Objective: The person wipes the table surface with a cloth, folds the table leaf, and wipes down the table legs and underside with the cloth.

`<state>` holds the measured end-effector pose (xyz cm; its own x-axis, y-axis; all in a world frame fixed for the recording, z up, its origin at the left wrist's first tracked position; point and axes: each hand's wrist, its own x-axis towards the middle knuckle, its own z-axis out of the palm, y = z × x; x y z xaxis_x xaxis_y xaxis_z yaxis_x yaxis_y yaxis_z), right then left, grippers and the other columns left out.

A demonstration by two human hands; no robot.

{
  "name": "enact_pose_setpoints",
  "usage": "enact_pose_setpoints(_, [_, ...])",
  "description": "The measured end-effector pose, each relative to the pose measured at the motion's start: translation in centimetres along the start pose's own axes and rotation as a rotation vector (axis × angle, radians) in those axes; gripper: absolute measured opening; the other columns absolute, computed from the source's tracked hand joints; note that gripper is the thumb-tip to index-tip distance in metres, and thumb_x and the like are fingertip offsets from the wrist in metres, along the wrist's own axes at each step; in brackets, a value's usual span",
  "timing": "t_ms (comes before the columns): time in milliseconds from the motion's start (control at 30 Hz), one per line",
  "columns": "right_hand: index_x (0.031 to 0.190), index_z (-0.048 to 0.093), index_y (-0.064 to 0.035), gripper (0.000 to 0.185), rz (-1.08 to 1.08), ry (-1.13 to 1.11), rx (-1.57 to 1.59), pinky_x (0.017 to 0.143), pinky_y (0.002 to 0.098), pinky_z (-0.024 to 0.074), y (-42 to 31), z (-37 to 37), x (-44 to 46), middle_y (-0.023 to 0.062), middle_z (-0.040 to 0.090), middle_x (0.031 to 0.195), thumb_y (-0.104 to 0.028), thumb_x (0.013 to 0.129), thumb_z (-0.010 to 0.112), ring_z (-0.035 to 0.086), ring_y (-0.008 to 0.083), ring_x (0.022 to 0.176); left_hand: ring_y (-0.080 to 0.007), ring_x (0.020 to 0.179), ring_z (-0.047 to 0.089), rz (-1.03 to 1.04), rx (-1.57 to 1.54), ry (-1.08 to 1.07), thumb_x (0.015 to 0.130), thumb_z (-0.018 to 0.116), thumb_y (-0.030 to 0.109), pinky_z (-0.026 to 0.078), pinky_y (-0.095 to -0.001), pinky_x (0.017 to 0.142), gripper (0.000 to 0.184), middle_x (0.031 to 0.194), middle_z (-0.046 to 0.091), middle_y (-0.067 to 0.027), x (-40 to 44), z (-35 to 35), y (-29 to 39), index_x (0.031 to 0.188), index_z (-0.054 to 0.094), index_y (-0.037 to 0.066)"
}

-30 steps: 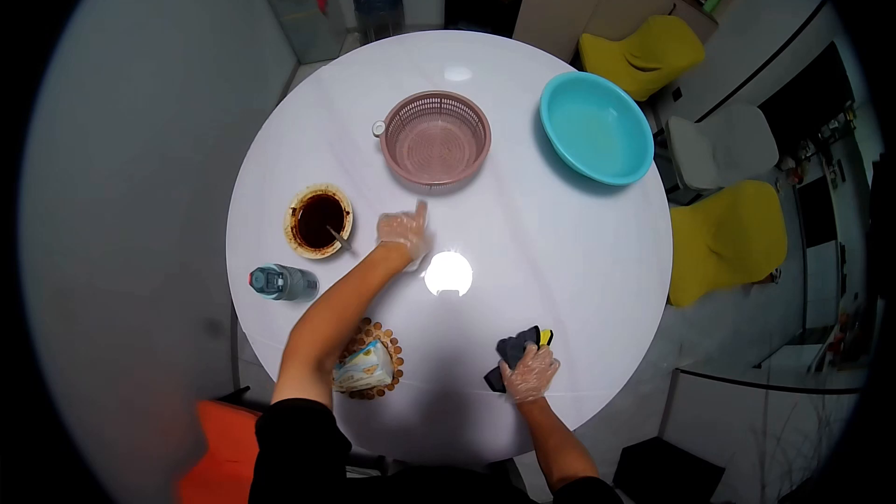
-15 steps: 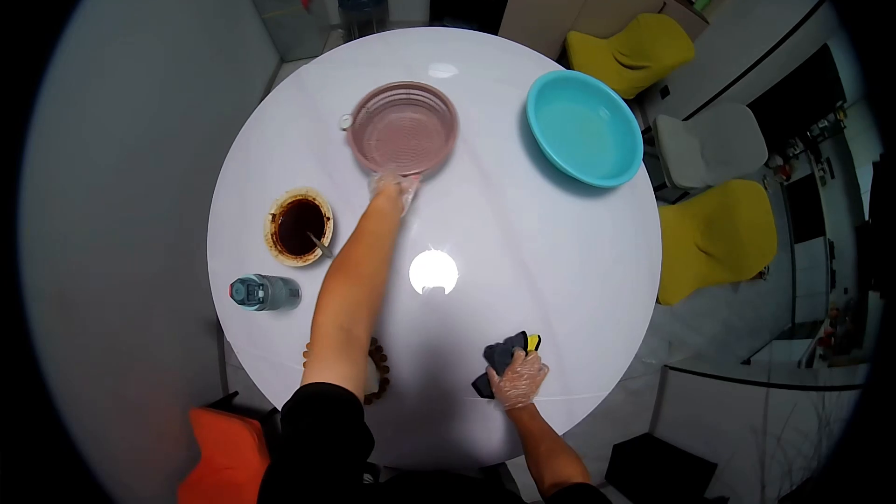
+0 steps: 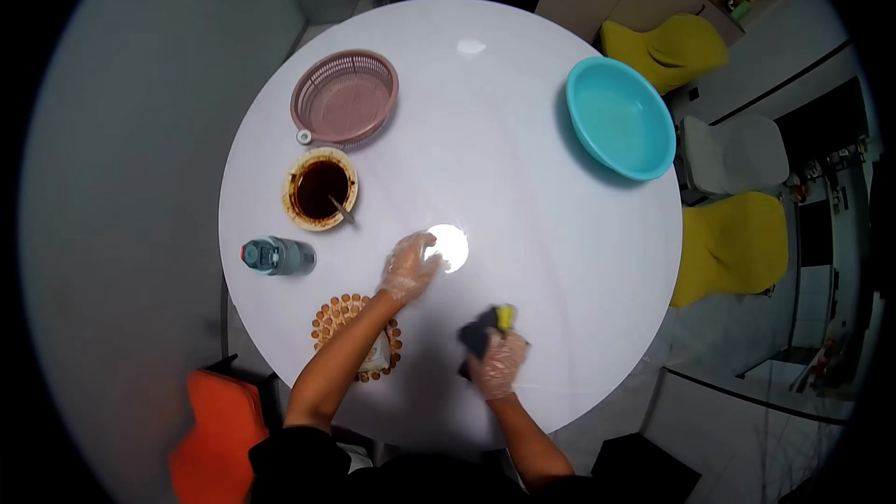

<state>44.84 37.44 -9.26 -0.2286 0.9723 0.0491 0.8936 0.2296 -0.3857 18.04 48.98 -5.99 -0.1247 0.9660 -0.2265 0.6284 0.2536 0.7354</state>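
Observation:
My left hand (image 3: 409,268), in a clear plastic glove, hovers over or rests on the middle of the white table; I cannot tell which. Its fingers are apart and hold nothing. In my gloved right hand (image 3: 500,366) is a dark grey cloth (image 3: 478,333) with a yellow part, pressed on the tabletop near the front edge. A pink plastic basket (image 3: 345,105) sits at the back left. Just in front of it stands a bowl of dark sauce (image 3: 320,189) with a utensil leaning in it. Under my left forearm lies a round beaded mat (image 3: 338,310), partly hidden.
A turquoise basin (image 3: 621,119) stands at the back right of the round table (image 3: 560,252). Near the left edge is a grey-blue bottle (image 3: 280,256). Yellow chairs (image 3: 733,247) flank the right side, and an orange chair (image 3: 219,429) is at the lower left.
The pink basket has shifted left, closer to the sauce bowl. My left hand has let go of it and drawn back toward me. The cloth has moved slightly left, and the camera view has shifted.

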Motion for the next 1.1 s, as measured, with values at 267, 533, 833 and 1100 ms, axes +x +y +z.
enact_pose_setpoints(267, [0.122,0.072,-0.0138,0.057,-0.804,-0.431,0.269,0.122,0.052,0.0313,0.5,3.5,4.9,0.0149,0.057,0.138,-0.012,0.066,0.078,0.051,0.0338,0.135,-0.0395,0.157,0.016,-0.117,0.582,-0.048,0.092,0.069,0.046,0.01,-0.0578,0.126,0.087,0.168,0.022,-0.022,-7.7,-1.5,-4.7,0.161,0.03,0.009])
enact_pose_setpoints(533, [0.152,0.045,-0.0033,0.068,0.025,0.142,-0.256,0.119,0.0511,0.0353,14.8,-2.4,30.8,0.0215,0.039,0.16,-0.023,0.092,0.072,0.043,0.0389,0.143,-0.0466,0.155,-0.02,-0.319,0.581,-0.592,0.075,0.077,0.069,-0.007,-0.0736,0.117,0.138,0.169,-0.017,-0.028,-5.7,-4.9,-2.0,0.165,-0.01,0.012])
enact_pose_setpoints(833, [0.15,0.048,-0.0064,0.074,-0.395,0.13,0.066,0.12,0.0578,0.029,-0.7,4.2,27.8,0.0223,0.047,0.153,-0.012,0.078,0.064,0.042,0.0462,0.142,-0.0458,0.156,-0.019,-0.319,0.574,-0.609,0.074,0.083,0.06,-0.006,-0.0735,0.118,0.143,0.169,-0.019,-0.0244,-5.7,-4.9,-2.9,0.164,-0.017,0.012])
enact_pose_setpoints(1100, [0.145,0.059,-0.0142,0.077,-1.232,-0.538,0.245,0.127,0.0489,0.0254,-1.1,4.0,17.4,0.0175,0.047,0.156,-0.027,0.071,0.075,0.041,0.0352,0.148,-0.0453,0.157,-0.012,-0.324,0.64,-0.607,0.073,0.077,0.073,0.006,-0.0728,0.119,0.146,0.17,-0.015,-0.0252,-5.1,-5.2,-4.5,0.162,-0.012,0.001])
